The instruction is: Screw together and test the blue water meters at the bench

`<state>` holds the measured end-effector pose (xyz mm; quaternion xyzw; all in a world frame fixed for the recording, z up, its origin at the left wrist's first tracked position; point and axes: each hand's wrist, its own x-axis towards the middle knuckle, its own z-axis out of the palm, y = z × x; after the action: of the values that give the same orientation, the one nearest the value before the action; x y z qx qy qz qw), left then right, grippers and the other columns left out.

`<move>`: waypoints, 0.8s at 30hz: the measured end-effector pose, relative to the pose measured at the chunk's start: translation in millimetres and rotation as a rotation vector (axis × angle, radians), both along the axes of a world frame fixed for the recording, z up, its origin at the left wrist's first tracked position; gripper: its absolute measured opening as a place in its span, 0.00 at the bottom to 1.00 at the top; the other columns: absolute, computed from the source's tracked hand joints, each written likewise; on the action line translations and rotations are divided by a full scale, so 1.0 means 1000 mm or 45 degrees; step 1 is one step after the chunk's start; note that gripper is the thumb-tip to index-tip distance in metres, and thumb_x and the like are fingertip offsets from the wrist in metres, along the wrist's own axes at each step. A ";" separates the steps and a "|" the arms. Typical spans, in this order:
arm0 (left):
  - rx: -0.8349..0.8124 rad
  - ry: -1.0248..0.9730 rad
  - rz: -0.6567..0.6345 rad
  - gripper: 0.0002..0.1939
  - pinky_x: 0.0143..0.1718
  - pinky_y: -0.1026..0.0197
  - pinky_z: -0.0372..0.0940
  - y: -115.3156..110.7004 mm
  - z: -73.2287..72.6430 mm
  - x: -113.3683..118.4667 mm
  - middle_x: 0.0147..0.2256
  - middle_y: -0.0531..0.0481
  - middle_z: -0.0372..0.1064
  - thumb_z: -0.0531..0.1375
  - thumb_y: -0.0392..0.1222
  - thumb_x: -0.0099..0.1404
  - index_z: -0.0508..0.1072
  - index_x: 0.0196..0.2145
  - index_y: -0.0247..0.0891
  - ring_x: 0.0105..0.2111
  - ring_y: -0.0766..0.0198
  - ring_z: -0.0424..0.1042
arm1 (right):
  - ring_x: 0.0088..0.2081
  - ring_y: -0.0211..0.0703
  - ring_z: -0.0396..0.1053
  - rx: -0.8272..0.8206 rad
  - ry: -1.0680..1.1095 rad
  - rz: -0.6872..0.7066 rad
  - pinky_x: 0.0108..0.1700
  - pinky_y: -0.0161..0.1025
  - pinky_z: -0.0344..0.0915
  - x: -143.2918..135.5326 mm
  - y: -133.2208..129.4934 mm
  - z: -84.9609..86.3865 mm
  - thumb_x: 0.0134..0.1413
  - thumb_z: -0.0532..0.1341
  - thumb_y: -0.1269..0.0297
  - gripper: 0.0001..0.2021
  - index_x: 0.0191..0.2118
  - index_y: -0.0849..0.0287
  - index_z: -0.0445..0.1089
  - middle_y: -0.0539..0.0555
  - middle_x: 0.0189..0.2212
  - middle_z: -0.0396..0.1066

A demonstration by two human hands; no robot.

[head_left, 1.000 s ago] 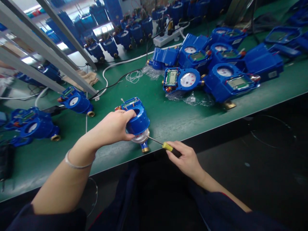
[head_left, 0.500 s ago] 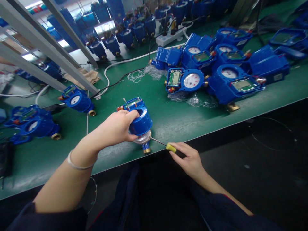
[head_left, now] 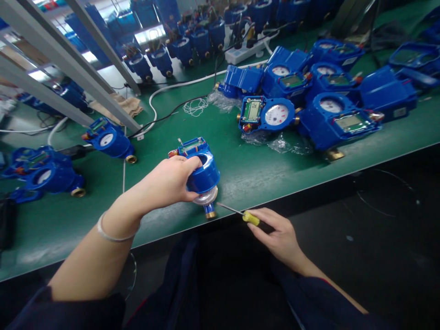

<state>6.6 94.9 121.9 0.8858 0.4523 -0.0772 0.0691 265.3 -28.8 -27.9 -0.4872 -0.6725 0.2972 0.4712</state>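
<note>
My left hand [head_left: 175,181] grips the blue housing [head_left: 208,176] of a meter on the green bench, with the thumb low on its side and the fingers at the round opening on top. Under the housing a clear, rounded part [head_left: 206,196] shows, and below that a brass pipe end [head_left: 210,214] points toward the bench's front edge. Closed round the yellow handle of a screwdriver [head_left: 250,217] is my right hand [head_left: 275,231]. The screwdriver's tip is just right of the clear part, with a small gap between them.
Several blue meters [head_left: 330,105] crowd the right side of the green bench [head_left: 165,224], some on clear plastic wrap [head_left: 285,143]. More meters [head_left: 51,172] lie at the left. Grey metal posts [head_left: 99,50], a white cable [head_left: 151,103] and a power strip [head_left: 242,51] stand behind.
My right hand has drawn the screwdriver back to the right, and its tip has come away from the meter. My left hand keeps its hold on the housing.
</note>
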 end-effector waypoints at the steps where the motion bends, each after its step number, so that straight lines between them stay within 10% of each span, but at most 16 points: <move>1: 0.000 -0.002 -0.005 0.19 0.37 0.55 0.67 0.000 0.000 0.000 0.36 0.45 0.72 0.65 0.49 0.55 0.67 0.41 0.39 0.38 0.51 0.74 | 0.38 0.44 0.78 -0.018 0.004 -0.030 0.42 0.39 0.75 0.002 -0.001 -0.003 0.57 0.65 0.70 0.11 0.45 0.55 0.79 0.54 0.38 0.80; 15: 0.004 -0.011 0.010 0.19 0.37 0.56 0.67 0.000 -0.001 0.001 0.36 0.46 0.73 0.65 0.50 0.55 0.68 0.41 0.40 0.37 0.51 0.74 | 0.39 0.45 0.77 0.125 -0.093 0.113 0.42 0.42 0.74 -0.018 0.018 -0.007 0.58 0.63 0.71 0.13 0.48 0.54 0.77 0.54 0.39 0.80; 24: -0.004 -0.005 0.016 0.19 0.37 0.55 0.67 0.001 0.000 0.002 0.35 0.45 0.72 0.66 0.49 0.55 0.68 0.41 0.39 0.37 0.50 0.74 | 0.33 0.43 0.76 0.182 0.032 -0.062 0.37 0.39 0.74 -0.007 0.007 0.033 0.55 0.65 0.74 0.11 0.42 0.52 0.77 0.52 0.34 0.79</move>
<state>8.4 95.4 121.6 0.8830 0.4576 -0.0756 0.0717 258.5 -22.0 5.5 -0.4649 -0.6740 0.2430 0.5201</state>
